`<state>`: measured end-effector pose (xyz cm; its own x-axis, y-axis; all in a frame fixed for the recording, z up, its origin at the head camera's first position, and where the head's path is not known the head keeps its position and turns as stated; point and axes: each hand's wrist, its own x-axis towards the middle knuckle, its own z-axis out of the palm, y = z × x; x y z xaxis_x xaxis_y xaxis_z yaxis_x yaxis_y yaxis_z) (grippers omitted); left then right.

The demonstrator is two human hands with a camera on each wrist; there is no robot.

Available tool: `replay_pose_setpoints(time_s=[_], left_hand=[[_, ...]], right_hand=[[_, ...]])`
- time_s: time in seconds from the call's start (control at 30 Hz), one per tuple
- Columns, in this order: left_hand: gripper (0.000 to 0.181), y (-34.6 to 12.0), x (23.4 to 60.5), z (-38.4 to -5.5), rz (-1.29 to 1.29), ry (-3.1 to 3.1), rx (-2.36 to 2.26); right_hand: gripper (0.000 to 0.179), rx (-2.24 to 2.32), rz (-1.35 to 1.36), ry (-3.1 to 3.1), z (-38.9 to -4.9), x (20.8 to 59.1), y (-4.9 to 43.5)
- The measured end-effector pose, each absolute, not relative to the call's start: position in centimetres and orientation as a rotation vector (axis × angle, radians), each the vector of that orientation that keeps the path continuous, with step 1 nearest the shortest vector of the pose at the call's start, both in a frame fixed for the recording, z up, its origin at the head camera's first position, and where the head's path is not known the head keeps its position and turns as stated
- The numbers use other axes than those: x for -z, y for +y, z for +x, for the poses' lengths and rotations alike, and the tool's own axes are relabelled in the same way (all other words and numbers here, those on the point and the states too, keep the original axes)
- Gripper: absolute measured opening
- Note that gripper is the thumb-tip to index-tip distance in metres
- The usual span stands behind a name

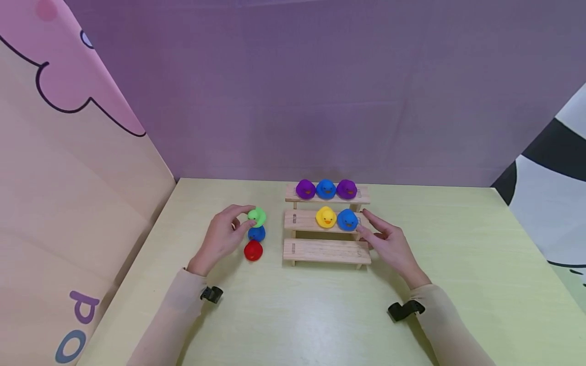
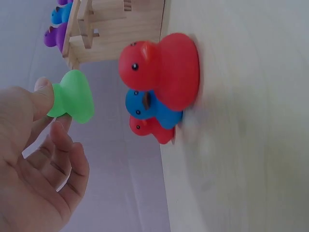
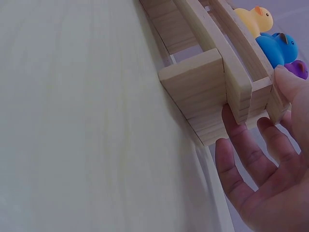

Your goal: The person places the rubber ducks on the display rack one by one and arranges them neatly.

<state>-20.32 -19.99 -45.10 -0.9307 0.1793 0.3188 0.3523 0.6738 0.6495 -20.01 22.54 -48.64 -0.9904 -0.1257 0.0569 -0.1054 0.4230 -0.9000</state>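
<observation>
The item under inspection is a green duck (image 1: 259, 216), held above the table (image 1: 293, 315) to the left of a three-tier wooden stand (image 1: 326, 251). Its colour is a bright, light green; the surface is smooth, the body rounded and the base broad. A small dark eye is visible in the head view.

The left grip (image 1: 223, 231), a bare hand, is closed to the width of the duck, pinching it between thumb and forefinger; the remaining fingers are loosely bent.

Beneath and near it, a red duck (image 1: 253, 250), a blue duck (image 1: 257, 234) and a second red duck (image 2: 150, 128) stand in a row on the table. The two nearer ones have black eyes.

The right grip (image 1: 392, 247) is at the stand's right end, fingers parted and slightly bent, fingertips against the wood. Its thumb lies beside the blue bird (image 1: 348, 220) on the middle tier; whether they touch cannot be told. A yellow duck (image 1: 326, 217) sits beside that bird. The top tier carries two purple ducks (image 1: 305, 189) with a blue one between.

Writing: on the left panel (image 1: 91, 178), a tilted purple letter, P or d, and a blue O.
</observation>
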Motion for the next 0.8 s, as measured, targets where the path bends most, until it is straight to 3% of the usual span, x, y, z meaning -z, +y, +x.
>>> replay_pose_setpoints(time_s=[0.8], left_hand=[[0.038,-18.0,45.1,-20.1,-0.516,-2.554,1.213]], right_hand=[[0.066,1.659,-0.208,2.630,-20.1,48.6,22.5]])
